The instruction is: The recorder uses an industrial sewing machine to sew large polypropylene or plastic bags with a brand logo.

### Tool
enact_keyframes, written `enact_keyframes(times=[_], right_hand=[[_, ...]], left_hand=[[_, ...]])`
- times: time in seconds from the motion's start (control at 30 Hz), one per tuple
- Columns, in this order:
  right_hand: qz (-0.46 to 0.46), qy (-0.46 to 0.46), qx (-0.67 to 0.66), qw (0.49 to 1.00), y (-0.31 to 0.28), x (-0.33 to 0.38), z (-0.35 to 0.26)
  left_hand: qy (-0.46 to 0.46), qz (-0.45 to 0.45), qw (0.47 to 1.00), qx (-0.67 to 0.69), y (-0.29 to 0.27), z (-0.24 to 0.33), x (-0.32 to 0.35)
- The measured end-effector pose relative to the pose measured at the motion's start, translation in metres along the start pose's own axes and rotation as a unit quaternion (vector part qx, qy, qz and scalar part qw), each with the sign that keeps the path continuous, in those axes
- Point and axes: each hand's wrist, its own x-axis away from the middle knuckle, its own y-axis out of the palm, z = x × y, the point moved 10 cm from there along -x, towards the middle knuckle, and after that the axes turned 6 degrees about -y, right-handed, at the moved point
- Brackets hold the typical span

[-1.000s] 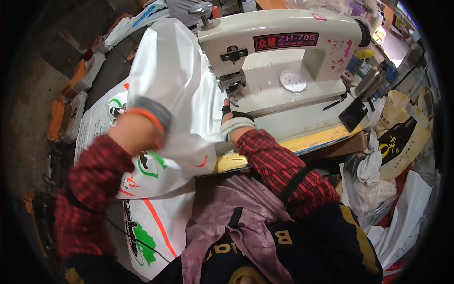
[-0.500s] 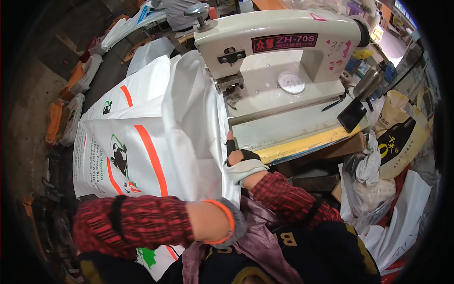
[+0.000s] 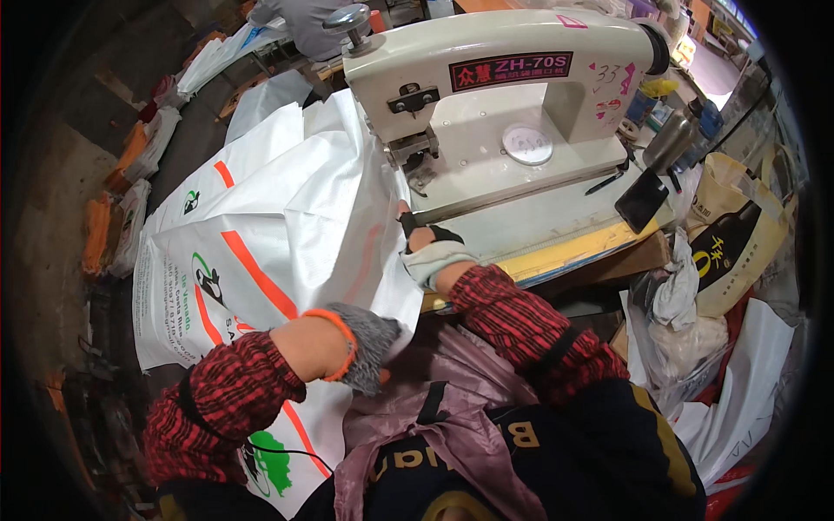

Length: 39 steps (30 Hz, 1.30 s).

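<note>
A white woven sack [image 3: 334, 252] with orange stripes and a printed cow emblem lies across the left and middle, its right edge by the sewing machine [image 3: 508, 61]. My right hand [image 3: 432, 249], in a white and black fingerless glove, is closed at the sack's right edge, just below the machine's needle area [image 3: 417, 161]. My left hand [image 3: 369, 347], in a grey knit glove with an orange cuff, is at the sack's lower right corner, beside my apron. A thumb tip shows; the other fingers are mostly hidden, so its grip is unclear.
A black phone [image 3: 644, 200] and a metal bottle [image 3: 673, 139] rest at the machine table's right end. Below it hangs a tan bag [image 3: 738, 226] beside plastic bags. Folded sacks [image 3: 135, 226] lie along the far left. A person in grey [image 3: 313, 35] sits at the back.
My left hand has moved left and up from in front of my apron. My right hand has slid slightly up and left with the sack's edge; the sack's upper part is more folded.
</note>
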Motion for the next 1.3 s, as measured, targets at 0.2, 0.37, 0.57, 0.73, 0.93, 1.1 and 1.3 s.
enact_keyframes(times=[0.2, 0.37, 0.57, 0.73, 0.93, 1.1, 1.3], right_hand=[[0.081, -0.200, -0.092, 0.972, 0.001, -0.005, -0.003], [0.178, -0.319, -0.125, 0.923, -0.005, -0.014, 0.004], [0.099, -0.114, -0.297, 0.943, 0.009, -0.009, 0.042], [0.158, -0.221, 0.093, 0.958, -0.001, 0.037, -0.012], [-0.070, -0.271, 0.328, 0.902, 0.057, 0.076, 0.001], [-0.045, -0.091, 0.266, 0.959, 0.034, 0.082, 0.010], [0.137, -0.177, 0.254, 0.941, 0.001, 0.023, -0.019]], left_hand=[[0.102, -0.021, 0.994, -0.020, 0.016, 0.037, 0.014], [0.271, 0.102, 0.948, 0.129, 0.022, 0.078, -0.008], [0.225, -0.022, 0.971, 0.083, 0.016, 0.097, 0.007], [0.194, 0.044, 0.980, 0.021, 0.057, 0.109, -0.024], [0.148, -0.044, 0.988, -0.021, 0.054, 0.118, -0.030], [0.159, -0.037, 0.986, -0.037, 0.042, 0.109, -0.002], [0.212, -0.079, 0.969, -0.104, 0.017, 0.108, -0.010]])
